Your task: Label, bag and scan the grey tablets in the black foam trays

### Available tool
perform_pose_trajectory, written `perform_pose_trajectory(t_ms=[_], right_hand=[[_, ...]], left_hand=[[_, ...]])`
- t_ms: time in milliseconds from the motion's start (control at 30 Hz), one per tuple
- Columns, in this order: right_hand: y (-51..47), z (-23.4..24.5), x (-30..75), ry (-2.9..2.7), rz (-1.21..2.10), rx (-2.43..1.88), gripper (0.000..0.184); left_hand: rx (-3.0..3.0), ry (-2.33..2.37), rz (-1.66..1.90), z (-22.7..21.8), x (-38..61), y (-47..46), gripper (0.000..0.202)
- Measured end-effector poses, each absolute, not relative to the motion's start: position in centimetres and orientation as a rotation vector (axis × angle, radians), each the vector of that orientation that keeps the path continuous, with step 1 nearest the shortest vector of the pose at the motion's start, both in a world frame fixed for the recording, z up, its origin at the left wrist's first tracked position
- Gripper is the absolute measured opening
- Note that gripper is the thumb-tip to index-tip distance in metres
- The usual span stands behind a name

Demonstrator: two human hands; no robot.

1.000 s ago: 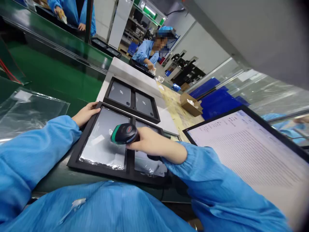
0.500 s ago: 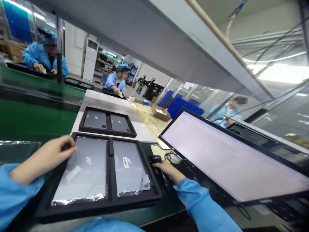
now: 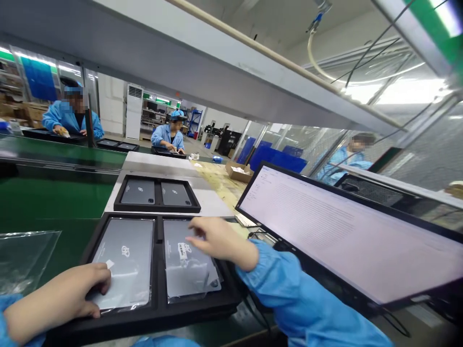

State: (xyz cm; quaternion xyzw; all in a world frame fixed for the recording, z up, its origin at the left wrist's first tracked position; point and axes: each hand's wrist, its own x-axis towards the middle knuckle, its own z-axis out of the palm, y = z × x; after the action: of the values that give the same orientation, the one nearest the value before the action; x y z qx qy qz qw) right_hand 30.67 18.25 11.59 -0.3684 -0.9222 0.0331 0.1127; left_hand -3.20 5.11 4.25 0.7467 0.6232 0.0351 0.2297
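A black foam tray point(image 3: 159, 270) in front of me holds two grey tablets in clear film, side by side. My left hand point(image 3: 85, 289) is at the lower left edge of the left tablet point(image 3: 126, 274), thumb and fingers apart, fingertips touching the film near a small white tab. My right hand point(image 3: 213, 236) is over the upper right part of the right tablet point(image 3: 177, 279), thumb and forefinger apart with nothing visible between them. A white barcode label point(image 3: 181, 251) is on that tablet. The spot right of the tray is hidden by my right arm.
Behind stands a second black tray point(image 3: 157, 208) with two tablets. A large monitor point(image 3: 307, 231) leans at the right, and a small carton point(image 3: 238, 171) is beyond it. Clear plastic film point(image 3: 27, 260) lies at the left. Several co-workers in blue work farther off.
My right hand has let go of the black handheld scanner and moved left over the right tablet. My left hand has moved down from the left tablet's upper corner to its lower edge.
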Motion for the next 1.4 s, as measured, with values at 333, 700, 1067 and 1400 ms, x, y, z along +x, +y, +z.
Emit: perform_pose_trajectory(t_ms=[333,700,1067,1400], right_hand=[[14.0,6.4,16.7,-3.243,-0.033,-0.176,0.051],[16.3,0.3,15.8,-2.984,0.359,0.129,0.059],[20.8,1.6,17.1,-2.391,1.717,-0.508,0.014],[23.4,0.9,17.1,-1.515,2.307,-0.649,0.007]], left_hand=[[1.985,1.747,0.02,4.6,-2.4,4.3,0.043],[2.03,1.515,0.145,4.7,-2.4,4.4,0.009],[2.562,1.893,1.212,5.5,-2.0,5.5,0.014],[2.54,2.02,0.841,4.1,-2.8,7.3,0.04]])
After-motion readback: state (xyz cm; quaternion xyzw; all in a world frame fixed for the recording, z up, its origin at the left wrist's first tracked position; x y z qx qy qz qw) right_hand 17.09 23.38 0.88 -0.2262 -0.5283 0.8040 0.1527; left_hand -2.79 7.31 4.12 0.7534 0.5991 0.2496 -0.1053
